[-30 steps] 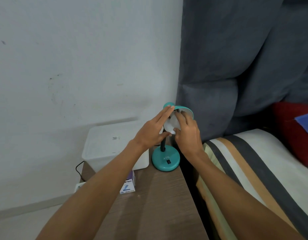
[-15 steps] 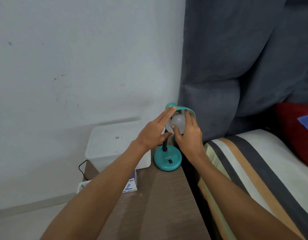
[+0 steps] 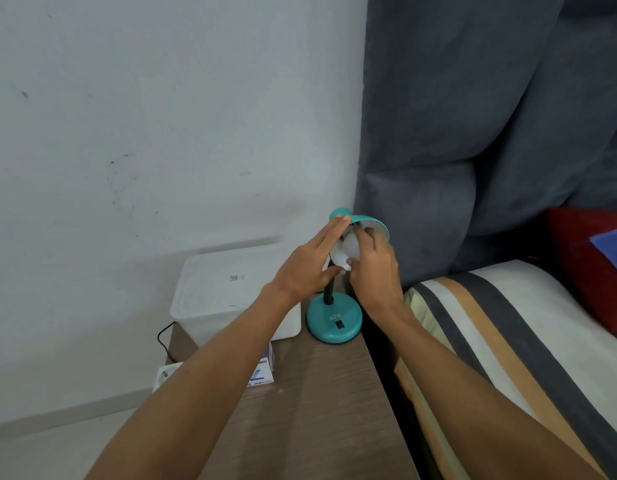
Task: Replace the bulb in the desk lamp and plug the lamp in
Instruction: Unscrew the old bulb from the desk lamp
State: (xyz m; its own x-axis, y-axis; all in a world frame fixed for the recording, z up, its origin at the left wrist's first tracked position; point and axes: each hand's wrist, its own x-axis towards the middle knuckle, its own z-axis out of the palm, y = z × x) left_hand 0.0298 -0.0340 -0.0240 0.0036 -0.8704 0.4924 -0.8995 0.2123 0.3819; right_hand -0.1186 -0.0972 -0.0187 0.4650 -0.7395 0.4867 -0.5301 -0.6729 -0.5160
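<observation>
The bulb (image 3: 350,249) sits inside the teal lamp (image 3: 334,322) shade at the bench (image 3: 320,410) back edge, right hand (image 3: 374,268) fingers (image 3: 364,233) gripping it, left hand (image 3: 307,265) flat, steadying the shade. Best turn gently, keeping the bulb square to the socket.

White wall (image 3: 161,116), grey curtain (image 3: 473,116).

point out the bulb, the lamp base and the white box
bulb (image 3: 350,249), head view, on its white globe between the fingers
lamp base (image 3: 329,325), head view, on the teal top of the round foot
white box (image 3: 227,289), head view, on its lid
</observation>
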